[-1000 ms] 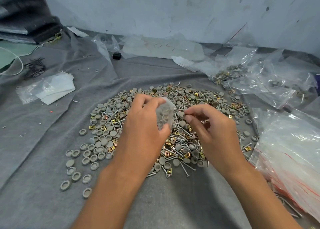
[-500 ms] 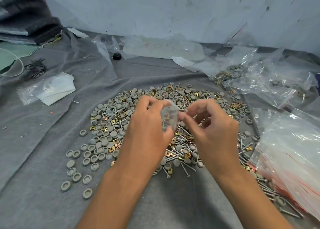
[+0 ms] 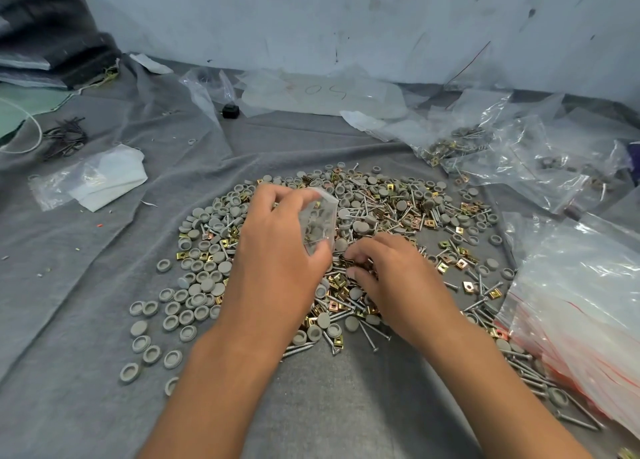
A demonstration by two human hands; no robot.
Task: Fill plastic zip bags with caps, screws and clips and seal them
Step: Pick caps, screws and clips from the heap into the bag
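Observation:
My left hand (image 3: pixel 277 247) grips a small clear zip bag (image 3: pixel 320 221) with grey caps inside, holding it upright above the pile. My right hand (image 3: pixel 388 275) is down on the pile just right of the bag, its fingertips curled into the brass clips (image 3: pixel 346 287) and screws (image 3: pixel 367 334); what they pinch is hidden. Grey round caps (image 3: pixel 204 282) spread over the left half of the heap, mixed with gold square clips and silver screws toward the right.
A stack of empty red-striped zip bags (image 3: pixel 588 306) lies at the right. Clear bags with hardware (image 3: pixel 485 146) sit at the back right, a folded white bag (image 3: pixel 100 181) at the left, black clips (image 3: pixel 65 136) beyond it. A grey cloth (image 3: pixel 86 320) covers the surface.
My right hand has left the bag's mouth and dropped onto the pile below. My left hand has kept the bag raised, shifting it slightly.

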